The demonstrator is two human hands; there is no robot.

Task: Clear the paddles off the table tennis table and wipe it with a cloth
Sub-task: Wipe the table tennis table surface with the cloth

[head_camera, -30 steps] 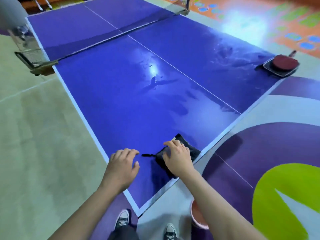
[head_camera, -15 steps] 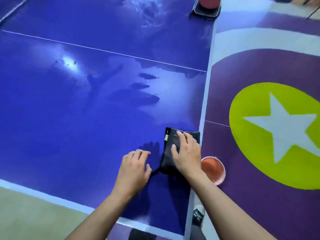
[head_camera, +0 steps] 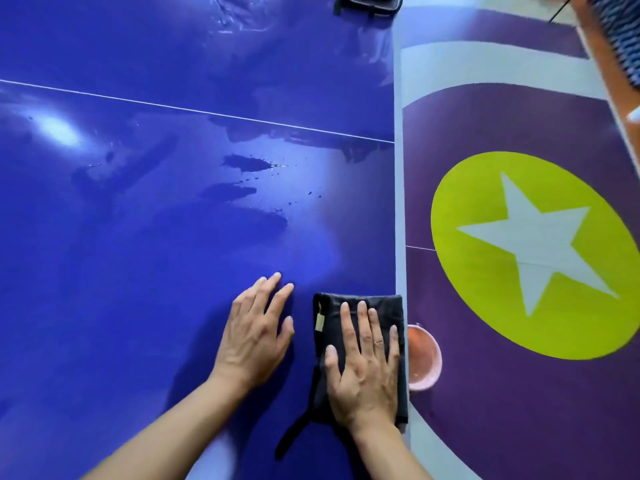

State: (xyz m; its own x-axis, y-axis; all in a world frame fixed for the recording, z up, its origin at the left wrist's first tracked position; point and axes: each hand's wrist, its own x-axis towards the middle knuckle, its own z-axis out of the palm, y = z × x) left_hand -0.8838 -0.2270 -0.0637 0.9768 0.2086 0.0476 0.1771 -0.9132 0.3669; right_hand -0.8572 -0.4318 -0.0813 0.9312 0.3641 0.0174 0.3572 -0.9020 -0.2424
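Cloth [head_camera: 360, 308]: black, folded, pressed flat under right hand [head_camera: 363, 372], fingers straight. Left hand [head_camera: 256, 337]: fingers straight, laid on table [head_camera: 138, 237].

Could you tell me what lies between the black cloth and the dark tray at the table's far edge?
In the head view, only bare table, wet in patches and crossed by a white line, separates cloth from tray.

Purple painted floor [head_camera: 485, 427] on the right side. Big yellow-green circle [head_camera: 588, 323] on it, with a pale star [head_camera: 530, 244] inside. Wide pale grey band [head_camera: 485, 67] curving across farther up. Thin white line [head_camera: 419, 248] near the circle. Small round pink bowl [head_camera: 424, 355] down on the floor. Orange strip [head_camera: 601, 69] at the top corner.
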